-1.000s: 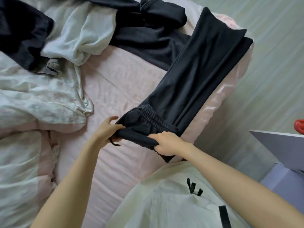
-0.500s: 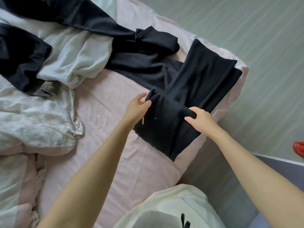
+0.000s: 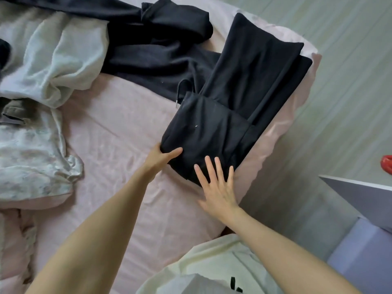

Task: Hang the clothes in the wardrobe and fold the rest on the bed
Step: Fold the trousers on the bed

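Black trousers [image 3: 233,115]: laid across the corner of the bed [image 3: 118,128], the waist end doubled over the legs; the folded edge is met by both hands, the leg ends reach well beyond the fingertips toward the mattress corner.
Left hand [image 3: 161,159]: the near left corner of the fold is pinched, thumb on top, the other fingers hidden beneath the cloth.
Right hand [image 3: 216,183]: flat and spread, nothing grasped; the fingers are pressed on the near right corner of the fold, the palm on the sheet.
Beyond the left hand: a dark hooded garment [image 3: 157,49] is touched by the trousers, its drawcord [image 3: 180,90] lying just at the fold's far edge; a pale garment [image 3: 57,58] is heaped further left.
Risk, drawcord: it could be caught into the next fold, judged from how close it lies.
Risk, edge: the leg ends lie near the mattress edge beyond the right hand; a slide off is judged possible if the bundle is pushed that way.
Risk, fold: the layers may be skewed if only the pinched corner is lifted.
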Tool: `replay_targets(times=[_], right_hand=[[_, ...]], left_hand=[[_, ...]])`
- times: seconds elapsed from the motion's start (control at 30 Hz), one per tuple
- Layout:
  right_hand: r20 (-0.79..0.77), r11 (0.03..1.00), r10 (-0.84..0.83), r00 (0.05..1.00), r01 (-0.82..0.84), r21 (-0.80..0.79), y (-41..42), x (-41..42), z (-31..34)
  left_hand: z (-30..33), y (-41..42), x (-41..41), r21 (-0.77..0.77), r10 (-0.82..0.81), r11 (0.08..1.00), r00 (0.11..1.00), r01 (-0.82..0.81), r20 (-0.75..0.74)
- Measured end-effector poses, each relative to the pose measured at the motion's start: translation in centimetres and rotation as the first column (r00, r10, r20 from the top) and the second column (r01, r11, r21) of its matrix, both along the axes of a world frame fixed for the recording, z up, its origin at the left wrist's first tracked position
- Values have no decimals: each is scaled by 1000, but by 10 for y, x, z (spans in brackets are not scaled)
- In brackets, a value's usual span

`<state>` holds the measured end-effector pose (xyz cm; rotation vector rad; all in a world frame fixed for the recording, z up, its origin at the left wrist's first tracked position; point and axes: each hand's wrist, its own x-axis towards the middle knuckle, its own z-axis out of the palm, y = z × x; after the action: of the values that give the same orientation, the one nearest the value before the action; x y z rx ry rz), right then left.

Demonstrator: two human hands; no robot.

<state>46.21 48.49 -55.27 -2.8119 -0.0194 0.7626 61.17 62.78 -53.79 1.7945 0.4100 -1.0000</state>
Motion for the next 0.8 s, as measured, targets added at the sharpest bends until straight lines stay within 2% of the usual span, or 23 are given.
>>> replay_targets(times=[0.13,0.2,0.3,0.4,0.47,0.6,0.8], right_hand=[[-10,990,-122,992,121,-65,-2,15,-7],[34,986,-156,987,158,-60,-10,20,-4],[151,970,-232,961,219,102,-23,17,13],[179,951,-250,952,207,229,-25,4,31],[97,938,-222,970,186,292,-16,-9,46],[-169,855,-191,967,249,455,1,-17,73],[-315,685,-352,881,472,555,-27,13,100]], left_hand=[[4,-13,-6,-66,52,996,997,-56,-57],[11,-17,-14,-85,95,991,993,-100,-65],[29,-12,-23,-91,94,991,991,-103,-96],[48,3,-33,-68,87,993,989,-96,-123],[63,19,-44,-41,123,991,985,-129,-122],[85,55,-65,4,141,990,986,-141,-88],[106,34,-38,1,147,989,986,-148,82]])
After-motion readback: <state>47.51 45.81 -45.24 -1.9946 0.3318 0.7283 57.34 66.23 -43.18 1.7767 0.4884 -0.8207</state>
